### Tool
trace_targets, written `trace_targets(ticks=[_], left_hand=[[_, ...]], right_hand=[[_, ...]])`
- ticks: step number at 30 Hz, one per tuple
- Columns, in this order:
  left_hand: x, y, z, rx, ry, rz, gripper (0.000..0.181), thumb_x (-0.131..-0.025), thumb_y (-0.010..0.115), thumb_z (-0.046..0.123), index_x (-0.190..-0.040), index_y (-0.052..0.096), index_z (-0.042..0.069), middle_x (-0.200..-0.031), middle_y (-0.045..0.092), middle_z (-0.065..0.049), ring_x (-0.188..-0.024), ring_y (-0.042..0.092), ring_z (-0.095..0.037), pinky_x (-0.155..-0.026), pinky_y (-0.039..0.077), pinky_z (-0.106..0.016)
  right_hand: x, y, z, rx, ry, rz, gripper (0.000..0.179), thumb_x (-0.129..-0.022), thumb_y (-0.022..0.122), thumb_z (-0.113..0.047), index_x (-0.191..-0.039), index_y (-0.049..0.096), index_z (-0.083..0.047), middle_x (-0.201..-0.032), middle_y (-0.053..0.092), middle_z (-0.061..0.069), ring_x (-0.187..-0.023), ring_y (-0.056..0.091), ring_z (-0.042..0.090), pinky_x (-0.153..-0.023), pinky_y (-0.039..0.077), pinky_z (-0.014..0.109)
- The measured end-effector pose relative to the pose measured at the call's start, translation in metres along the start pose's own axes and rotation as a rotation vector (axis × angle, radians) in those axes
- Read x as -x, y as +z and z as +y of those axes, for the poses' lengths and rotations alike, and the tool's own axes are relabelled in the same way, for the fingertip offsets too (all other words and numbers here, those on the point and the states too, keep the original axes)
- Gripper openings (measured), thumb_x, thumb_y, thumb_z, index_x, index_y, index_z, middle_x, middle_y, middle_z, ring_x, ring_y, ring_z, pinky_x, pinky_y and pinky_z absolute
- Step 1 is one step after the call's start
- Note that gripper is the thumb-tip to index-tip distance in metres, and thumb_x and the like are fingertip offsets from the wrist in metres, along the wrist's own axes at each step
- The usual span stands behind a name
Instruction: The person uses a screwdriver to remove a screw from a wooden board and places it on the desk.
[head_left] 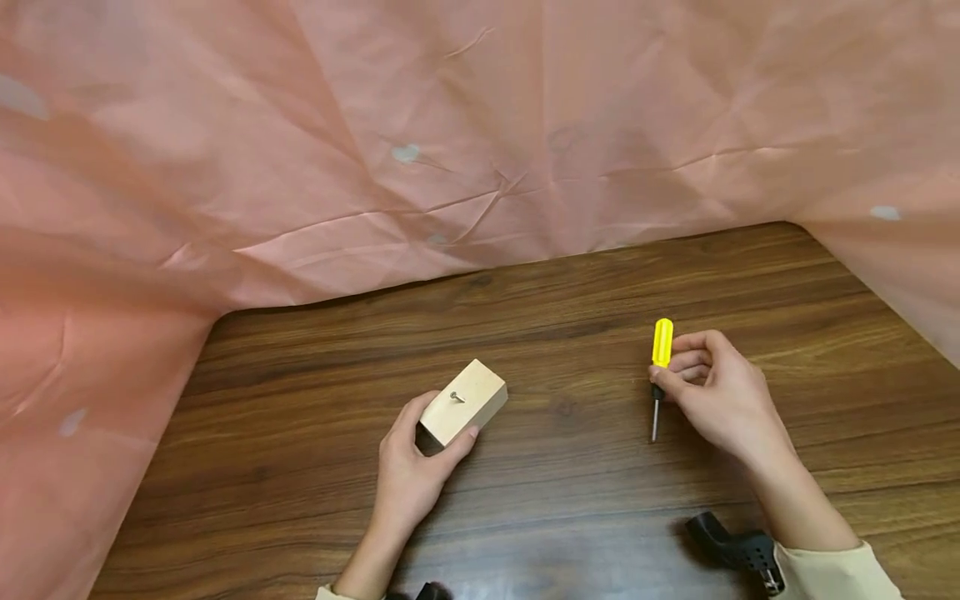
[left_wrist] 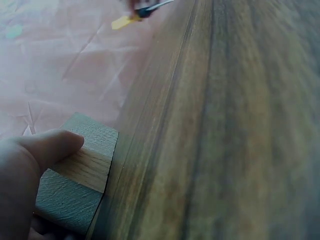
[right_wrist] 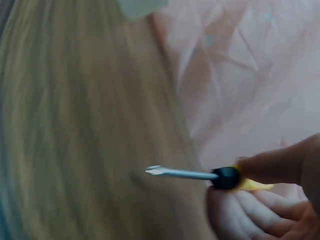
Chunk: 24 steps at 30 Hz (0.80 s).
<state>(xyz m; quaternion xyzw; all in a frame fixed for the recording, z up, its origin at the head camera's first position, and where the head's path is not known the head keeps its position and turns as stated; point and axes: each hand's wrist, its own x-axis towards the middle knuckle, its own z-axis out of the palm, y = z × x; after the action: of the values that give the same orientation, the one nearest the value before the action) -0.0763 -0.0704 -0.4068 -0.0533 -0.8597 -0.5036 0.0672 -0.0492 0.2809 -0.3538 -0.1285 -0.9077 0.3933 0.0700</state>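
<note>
My left hand (head_left: 414,467) grips a pale wooden block (head_left: 467,398) from its near end, thumb on one side and fingers on the other. A screw (head_left: 457,397) stands out of the block's top face, its head up. In the left wrist view the thumb presses on the block's side (left_wrist: 87,167). To the right, my right hand (head_left: 723,396) holds a screwdriver (head_left: 662,346) by its yellow handle between thumb and fingers. The shaft points down toward the table in the head view. The right wrist view shows the screwdriver's tip (right_wrist: 154,170) with nothing touching it.
Both hands are over a dark wood-grained table (head_left: 562,500). A pink cloth (head_left: 525,125) with pale spots hangs along its back and sides. A black wrist mount (head_left: 731,546) sits beside the right sleeve (head_left: 832,571), and part of another shows at the bottom edge.
</note>
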Motion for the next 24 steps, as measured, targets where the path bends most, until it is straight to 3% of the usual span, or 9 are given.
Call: trace_targets(ticks=[3,6,9,14,19,21,24], left_hand=[[0.001,-0.001,-0.001,-0.007,0.005,0.012,0.055,-0.081,0.095,0.027,-0.130,0.072,0.024,-0.121,0.076,0.005,-0.104,0.064,-0.015,-0.091,0.048,-0.036],[0.001,-0.001,-0.003,-0.010,0.018,0.021,0.053,-0.082,0.094,0.029,-0.130,0.072,0.024,-0.120,0.076,0.004,-0.103,0.064,-0.016,-0.091,0.048,-0.036],[0.001,-0.001,-0.004,-0.005,0.026,0.023,0.052,-0.083,0.094,0.031,-0.129,0.072,0.023,-0.120,0.076,0.003,-0.104,0.065,-0.017,-0.091,0.048,-0.037],[0.000,0.001,-0.003,0.013,0.030,0.009,0.052,-0.084,0.094,0.030,-0.130,0.072,0.023,-0.122,0.076,0.003,-0.107,0.066,-0.016,-0.094,0.049,-0.038],[0.000,0.002,-0.002,0.017,0.035,0.007,0.052,-0.082,0.094,0.027,-0.129,0.072,0.021,-0.118,0.076,0.003,-0.104,0.065,-0.016,-0.092,0.050,-0.036],[0.000,0.001,-0.002,0.011,0.038,0.009,0.052,-0.081,0.095,0.026,-0.128,0.073,0.021,-0.117,0.076,0.003,-0.102,0.065,-0.016,-0.091,0.050,-0.035],[-0.001,0.002,-0.002,0.012,0.035,0.007,0.051,-0.081,0.095,0.026,-0.128,0.073,0.021,-0.116,0.076,0.003,-0.101,0.065,-0.016,-0.091,0.050,-0.035]], right_hand=[[-0.003,0.000,0.011,-0.008,0.059,-0.103,0.053,-0.098,0.079,-0.031,-0.132,0.058,0.004,-0.108,0.078,0.012,-0.079,0.066,0.000,-0.069,0.050,0.020],[-0.004,0.002,0.012,-0.050,0.102,-0.152,0.053,-0.097,0.080,-0.029,-0.130,0.060,0.007,-0.105,0.079,0.011,-0.074,0.072,0.006,-0.067,0.057,0.024],[-0.005,0.004,0.012,-0.031,0.099,-0.136,0.050,-0.096,0.081,-0.030,-0.126,0.065,0.006,-0.100,0.081,0.008,-0.071,0.073,0.006,-0.065,0.056,0.024],[-0.005,0.004,0.012,0.100,0.056,-0.113,0.050,-0.097,0.080,-0.037,-0.124,0.068,0.003,-0.093,0.082,0.004,-0.070,0.072,0.007,-0.064,0.049,0.025],[0.003,0.007,-0.005,0.141,-0.060,0.038,0.045,-0.097,0.079,-0.040,-0.120,0.072,-0.001,-0.094,0.081,0.006,-0.077,0.068,0.006,-0.068,0.046,0.022],[0.007,0.016,-0.024,0.092,-0.154,0.120,0.034,-0.096,0.081,-0.034,-0.114,0.076,-0.005,-0.092,0.080,0.005,-0.078,0.066,0.005,-0.069,0.046,0.018],[0.013,0.043,-0.059,-0.042,-0.301,0.119,0.019,-0.094,0.085,-0.022,-0.107,0.079,-0.010,-0.089,0.077,0.002,-0.074,0.064,0.004,-0.069,0.050,0.015]])
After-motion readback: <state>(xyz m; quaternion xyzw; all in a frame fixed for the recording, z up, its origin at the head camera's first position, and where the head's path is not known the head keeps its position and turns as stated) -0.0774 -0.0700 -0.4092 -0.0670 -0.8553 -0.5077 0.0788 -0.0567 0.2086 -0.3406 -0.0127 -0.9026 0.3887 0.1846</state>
